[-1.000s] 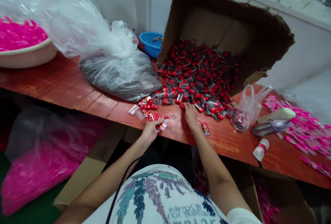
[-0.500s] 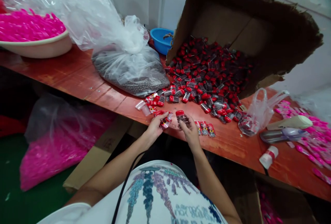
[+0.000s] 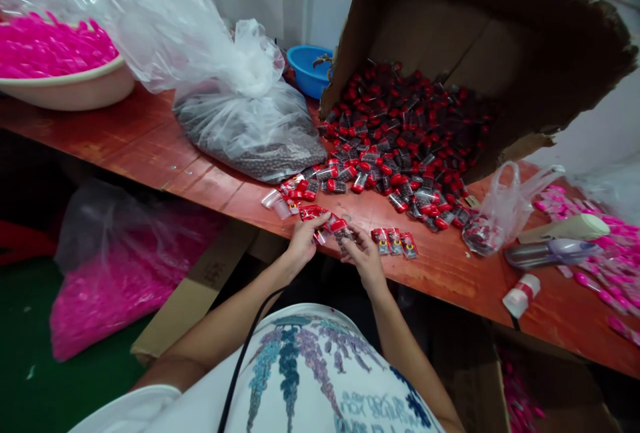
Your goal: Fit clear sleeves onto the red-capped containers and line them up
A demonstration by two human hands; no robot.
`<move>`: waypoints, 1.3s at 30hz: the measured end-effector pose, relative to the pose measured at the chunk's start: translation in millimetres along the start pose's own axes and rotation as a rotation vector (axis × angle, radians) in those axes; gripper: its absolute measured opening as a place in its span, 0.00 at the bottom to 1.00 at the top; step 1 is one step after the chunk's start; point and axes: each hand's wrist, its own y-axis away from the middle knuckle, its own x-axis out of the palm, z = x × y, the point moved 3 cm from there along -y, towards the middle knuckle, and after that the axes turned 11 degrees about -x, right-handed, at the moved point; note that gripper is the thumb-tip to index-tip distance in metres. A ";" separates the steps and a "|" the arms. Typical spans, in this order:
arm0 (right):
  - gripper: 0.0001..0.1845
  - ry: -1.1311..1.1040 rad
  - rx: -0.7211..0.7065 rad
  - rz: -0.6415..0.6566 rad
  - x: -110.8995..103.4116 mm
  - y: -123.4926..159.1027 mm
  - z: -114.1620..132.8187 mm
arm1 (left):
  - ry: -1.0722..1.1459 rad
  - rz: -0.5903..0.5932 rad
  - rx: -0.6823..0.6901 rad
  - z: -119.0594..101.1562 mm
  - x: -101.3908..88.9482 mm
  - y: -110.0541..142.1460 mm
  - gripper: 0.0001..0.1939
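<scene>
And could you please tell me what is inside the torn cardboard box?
Inside the cardboard box lies a heap of small red-capped clear containers with dark contents, extending onto the red tabletop. The heap hides whatever lies beneath.

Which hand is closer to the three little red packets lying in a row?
The right hand. It is just to the left of the three little red packets, while the left hand is farther left, on the right hand's other side.
</scene>
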 end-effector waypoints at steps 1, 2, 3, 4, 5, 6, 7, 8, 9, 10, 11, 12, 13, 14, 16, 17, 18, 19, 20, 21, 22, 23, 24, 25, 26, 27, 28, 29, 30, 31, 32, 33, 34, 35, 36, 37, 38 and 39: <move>0.25 0.007 0.008 0.006 -0.3 0.4 0.2 | -0.016 0.000 0.018 -0.9 0.2 0.7 0.12; 0.25 0.019 0.016 0.016 -0.6 0.7 0.5 | -0.032 0.003 0.037 -1.7 0.4 1.2 0.12; 0.25 0.032 0.025 0.025 -0.9 1.0 1.1 | -0.046 0.010 0.056 -2.4 0.8 1.6 0.12; 0.25 0.045 0.033 0.030 -1.5 1.3 1.8 | -0.059 0.023 0.076 -3.1 1.3 2.1 0.12; 0.25 0.057 0.038 0.031 -2.1 1.7 2.7 | -0.071 0.040 0.095 -3.8 2.1 2.8 0.12; 0.25 0.065 0.040 0.027 -3.0 2.1 3.5 | -0.082 0.059 0.110 -4.3 3.1 3.8 0.12; 0.25 0.070 0.038 0.021 -3.8 2.6 4.3 | -0.092 0.081 0.122 -4.9 4.4 5.2 0.11; 0.25 0.072 0.033 0.014 -4.7 3.1 4.9 | -0.100 0.106 0.133 -5.5 5.9 7.0 0.11; 0.25 0.073 0.022 0.008 -5.5 3.8 5.4 | -0.110 0.134 0.143 -6.0 7.6 9.1 0.11; 0.24 0.071 0.006 0.001 -6.2 4.4 5.6 | -0.125 0.165 0.147 -6.4 9.4 11.3 0.10; 0.24 0.067 -0.009 -0.005 -6.7 5.2 5.5 | -0.145 0.195 0.148 -6.6 11.1 13.5 0.10; 0.23 0.064 -0.022 -0.009 -7.0 5.9 5.2 | -0.169 0.223 0.146 -6.6 12.7 15.5 0.11; 0.23 0.063 -0.031 -0.009 -7.1 6.6 4.6 | -0.196 0.244 0.141 -6.4 13.8 17.2 0.11; 0.23 0.063 -0.037 -0.007 -7.1 7.3 4.0 | -0.224 0.256 0.133 -6.0 14.5 18.4 0.12; 0.23 0.070 -0.047 -0.005 -7.6 8.1 3.0 | -0.268 0.254 0.120 -5.3 14.4 19.7 0.16; 0.23 0.077 -0.053 -0.005 -8.4 8.2 2.8 | -0.285 0.249 0.116 -5.1 14.0 20.2 0.18; 0.23 0.085 -0.062 -0.004 -9.8 8.1 3.1 | -0.301 0.250 0.111 -5.1 13.8 20.6 0.20; 0.22 0.096 -0.079 0.001 -11.5 7.8 3.8 | -0.317 0.257 0.109 -5.3 13.7 21.3 0.23; 0.21 0.112 -0.104 0.011 -13.7 7.5 5.0 | -0.332 0.272 0.110 -5.7 14.0 22.2 0.24; 0.20 0.128 -0.133 0.025 -16.0 7.1 6.5 | -0.346 0.296 0.110 -6.4 14.7 23.5 0.26; 0.20 0.143 -0.161 0.040 -18.4 6.8 8.0 | -0.358 0.325 0.109 -7.3 15.6 25.0 0.27; 0.19 0.153 -0.183 0.049 -20.7 6.8 9.2 | -0.366 0.353 0.109 -8.3 16.6 26.6 0.27; 0.19 0.155 -0.193 0.053 -22.8 6.9 9.9 | -0.371 0.378 0.109 -9.5 17.6 28.2 0.28; 0.19 0.146 -0.185 0.053 -24.4 7.3 10.0 | -0.374 0.397 0.109 -10.5 18.6 29.6 0.29; 0.19 0.128 -0.165 0.050 -25.4 7.9 9.6 | -0.377 0.410 0.107 -11.2 19.5 30.7 0.30; 0.20 0.108 -0.140 0.046 -25.7 8.8 9.1 | -0.380 0.417 0.104 -11.3 20.1 31.4 0.31; 0.20 0.092 -0.117 0.045 -25.3 9.8 8.7 | -0.382 0.418 0.101 -11.0 20.6 31.8 0.31; 0.21 0.087 -0.108 0.044 -24.3 10.9 9.0 | -0.379 0.410 0.102 -10.2 20.6 31.9 0.31; 0.21 0.100 -0.118 0.044 -23.1 12.1 10.2 | -0.371 0.393 0.111 -9.1 20.3 31.6 0.31; 0.20 0.134 -0.151 0.042 -21.7 13.4 12.3 | -0.358 0.368 0.125 -7.8 19.7 31.3 0.31; 0.20 0.182 -0.202 0.034 -20.4 14.7 15.2 | -0.342 0.340 0.142 -6.4 18.9 30.9 0.30; 0.19 0.237 -0.260 0.022 -19.2 16.1 18.4 | -0.328 0.312 0.157 -5.0 18.1 30.7 0.30; 0.18 0.289 -0.313 0.008 -18.2 17.6 21.4 | -0.319 0.287 0.166 -3.7 17.5 30.5 0.30; 0.18 0.329 -0.352 -0.006 -17.4 18.8 23.9 | -0.316 0.270 0.168 -2.5 17.2 30.6 0.30; 0.18 0.354 -0.375 -0.014 -17.0 19.8 25.6 | -0.318 0.261 0.165 -1.6 17.3 30.9 0.29; 0.18 0.365 -0.385 -0.018 -16.8 20.5 26.7 | -0.322 0.258 0.161 -1.2 17.6 31.4 0.29; 0.17 0.367 -0.383 -0.017 -16.9 20.7 27.4 | -0.325 0.259 0.156 -1.1 18.2 31.9 0.29; 0.17 0.359 -0.371 -0.013 -17.3 20.6 27.6 | -0.327 0.264 0.149 -1.2 18.9 32.5 0.28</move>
